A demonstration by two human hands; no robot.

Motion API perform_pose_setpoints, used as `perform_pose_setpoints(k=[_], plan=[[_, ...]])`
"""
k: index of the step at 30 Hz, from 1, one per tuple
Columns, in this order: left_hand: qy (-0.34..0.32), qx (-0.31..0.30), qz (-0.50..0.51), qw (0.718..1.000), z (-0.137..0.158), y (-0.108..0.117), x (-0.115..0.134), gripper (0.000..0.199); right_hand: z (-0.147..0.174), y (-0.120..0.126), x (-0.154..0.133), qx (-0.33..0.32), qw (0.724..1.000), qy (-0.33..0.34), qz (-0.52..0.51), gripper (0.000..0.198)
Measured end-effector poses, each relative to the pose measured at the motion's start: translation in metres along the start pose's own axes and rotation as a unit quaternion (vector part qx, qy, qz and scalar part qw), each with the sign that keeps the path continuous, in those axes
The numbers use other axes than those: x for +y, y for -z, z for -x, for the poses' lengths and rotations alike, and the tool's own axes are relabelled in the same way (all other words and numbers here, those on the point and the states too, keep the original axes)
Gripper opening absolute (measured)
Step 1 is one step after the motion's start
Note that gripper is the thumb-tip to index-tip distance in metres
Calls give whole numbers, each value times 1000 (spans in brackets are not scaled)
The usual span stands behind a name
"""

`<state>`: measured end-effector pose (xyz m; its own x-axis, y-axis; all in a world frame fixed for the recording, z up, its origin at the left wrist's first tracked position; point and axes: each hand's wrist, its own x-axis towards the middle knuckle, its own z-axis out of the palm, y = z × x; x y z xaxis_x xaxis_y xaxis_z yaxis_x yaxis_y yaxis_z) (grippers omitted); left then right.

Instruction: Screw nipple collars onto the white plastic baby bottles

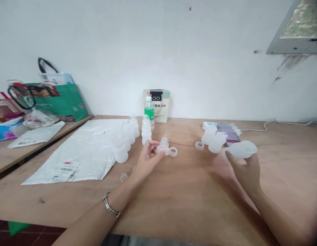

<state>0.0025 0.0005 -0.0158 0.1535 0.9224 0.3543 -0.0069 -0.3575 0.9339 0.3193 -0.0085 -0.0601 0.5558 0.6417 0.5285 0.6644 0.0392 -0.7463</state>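
Head view: from my end, I see the left hand (148,158) pinching a clear teat top (163,145) near the middle of the tabletop (179,205), a loose ring (173,151) just beside it, while the right hand (247,169) grips a frosted bottle (239,149) tipped on its side. Two open bottles (216,142) stand left of that one, near a second ring (199,145), partly blocking a purple flat item (231,138) whose top is pixelated. Capped bottles (121,153) line the edge of a white mailing bag (78,147); another capped bottle (146,134) overlaps the green-labelled drink bottle (149,112), which in turn covers part of a paper bag (163,116) by the wall. Near the left forearm lies a small clear piece (124,176) I can't identify. Fingers hide the teat top's near side, and the blue packet (7,131) at far left is cut off by the frame.
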Motion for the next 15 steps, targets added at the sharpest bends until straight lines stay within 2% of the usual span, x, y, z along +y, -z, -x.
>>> perform_pose_setpoints(k=[1,4,7,8,10,13,15], plan=[[2,-11,32,999,0,0,1,30,11,0,-11,-27,999,41,-21,51],[2,-27,85,996,0,-2,0,41,37,-12,-47,-188,970,143,-50,47],[-11,2,89,996,-1,-2,-5,42,50,-33,-77,-324,920,214,-45,48],[-15,13,89,996,-1,-2,-6,42,52,-39,-84,-352,908,223,-54,48],[-15,21,84,996,-2,-2,-7,42,56,-49,-94,-371,900,217,-75,48],[3,-4,58,998,-2,-3,-4,40,63,-55,-94,-350,914,192,-76,49],[9,-28,43,999,-1,-4,-1,35,66,-55,-88,-337,917,203,-70,45]])
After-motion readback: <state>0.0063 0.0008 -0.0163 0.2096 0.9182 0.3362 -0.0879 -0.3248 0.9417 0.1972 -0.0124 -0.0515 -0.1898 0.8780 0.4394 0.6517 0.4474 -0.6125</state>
